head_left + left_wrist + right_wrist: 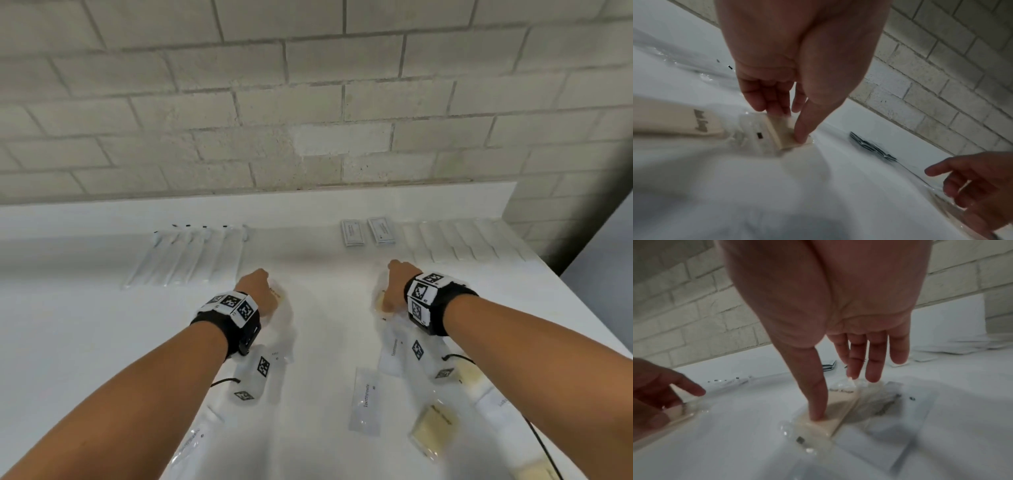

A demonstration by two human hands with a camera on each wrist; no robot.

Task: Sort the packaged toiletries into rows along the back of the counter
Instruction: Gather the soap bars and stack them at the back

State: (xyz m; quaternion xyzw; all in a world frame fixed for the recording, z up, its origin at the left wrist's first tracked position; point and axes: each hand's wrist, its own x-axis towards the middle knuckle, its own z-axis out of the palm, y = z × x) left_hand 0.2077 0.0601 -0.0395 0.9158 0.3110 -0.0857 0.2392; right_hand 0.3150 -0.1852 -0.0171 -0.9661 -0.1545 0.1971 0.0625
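The left hand (797,53) is seen lowered to the counter (318,270), its fingertips (774,110) and thumb pinching a cream soap bar in a clear wrapper (786,134); a second wrapped bar (677,118) lies just beside it, its dark lettering too blurred to be read. The right hand (828,296) is likewise lowered, its thumb pressed on another wrapped soap bar (835,408) and its fingers reaching over the far end, so a pinch appears to be formed there too. Both bars lie on the middle of the counter, apart from the back rows. The step in hand is judged to be the picking up of two soaps at once, one in each hand. The next move would call for both to be lifted and carried toward the back edge, where bare space is left between the row of long clear toothbrush packets (191,253) on the left and the two small printed sachets (366,231) on the right, with a row of plain white packets (469,240) beyond. Slippery film may let a bar slide, so a firm pinch would be needed. Nearer the body, unsorted packets are scattered: one flat white sachet (366,404) is printed with what reads as "toothpaste", and more soap bars (433,430) are left waiting; other print is illegible.
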